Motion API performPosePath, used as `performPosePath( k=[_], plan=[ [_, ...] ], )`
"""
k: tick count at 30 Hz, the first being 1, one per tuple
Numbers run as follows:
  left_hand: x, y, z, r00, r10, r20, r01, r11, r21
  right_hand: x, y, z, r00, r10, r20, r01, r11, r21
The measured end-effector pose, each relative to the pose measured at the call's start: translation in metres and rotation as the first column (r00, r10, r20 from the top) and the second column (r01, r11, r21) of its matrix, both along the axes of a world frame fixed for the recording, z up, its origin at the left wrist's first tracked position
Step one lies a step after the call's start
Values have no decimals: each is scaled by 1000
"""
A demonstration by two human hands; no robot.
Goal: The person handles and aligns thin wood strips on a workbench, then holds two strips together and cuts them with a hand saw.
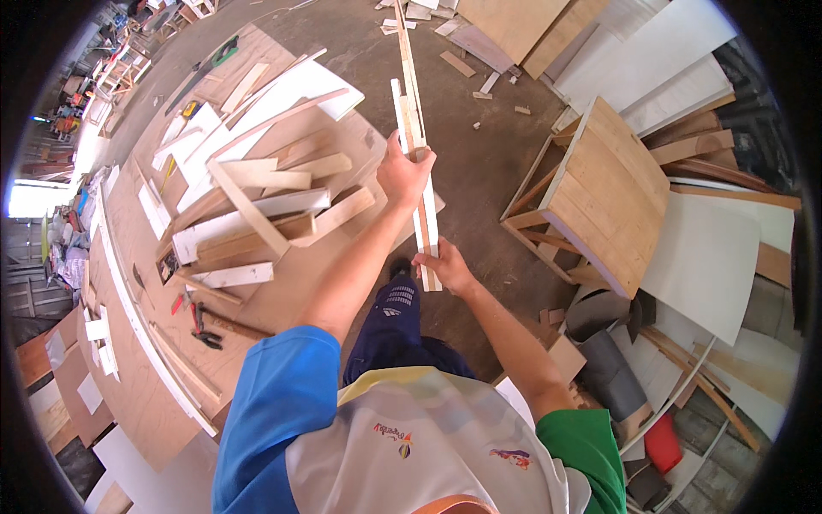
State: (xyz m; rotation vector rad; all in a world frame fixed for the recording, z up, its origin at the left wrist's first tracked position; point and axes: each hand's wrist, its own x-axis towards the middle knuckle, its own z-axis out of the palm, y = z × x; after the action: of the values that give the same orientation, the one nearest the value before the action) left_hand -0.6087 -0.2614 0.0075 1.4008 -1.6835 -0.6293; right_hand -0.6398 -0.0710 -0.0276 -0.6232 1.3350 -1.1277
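A bundle of long, narrow wooden strips [426, 224] is held out in front of my body, its far end pointing away from me. The strips lie side by side, pale and light brown, and one reaches well beyond the others. My left hand [405, 174] is wrapped round them near the middle. Close to the near end, my right hand [449, 267] grips the same bundle from the right side. To the left of the hands, a pile of wood offcuts [265, 206] lies on a large wooden tabletop [342, 248].
Pliers [205, 330], a yellow tape measure [190, 110] and a green-handled saw [224, 53] lie on the tabletop. On the right stands a wooden box-like frame [608, 193]. White panels [706, 257] lean behind it, near a dark roll [612, 373]. Scraps [458, 63] litter the floor ahead.
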Motion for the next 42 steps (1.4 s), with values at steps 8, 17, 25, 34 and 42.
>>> performPosePath(
  k=[8,17,25,34,42],
  plan=[
    [-93,-112,-1,992,93,-82,-87,994,73,-124,-123,-17,976,186,-115,-178,981,75],
    [-136,-237,-5,916,385,-109,-335,887,317,-226,-276,-12,883,469,-25,-464,879,105],
    [-143,-341,-28,757,652,46,-630,708,319,-288,-427,-37,690,723,3,-719,686,111],
    [-144,-452,-1,470,880,72,-860,438,260,-315,-616,-24,359,932,-48,-930,361,69],
    [-107,-605,-15,341,939,-37,-910,340,239,-276,-792,-37,273,961,-52,-961,275,41]
  ],
)
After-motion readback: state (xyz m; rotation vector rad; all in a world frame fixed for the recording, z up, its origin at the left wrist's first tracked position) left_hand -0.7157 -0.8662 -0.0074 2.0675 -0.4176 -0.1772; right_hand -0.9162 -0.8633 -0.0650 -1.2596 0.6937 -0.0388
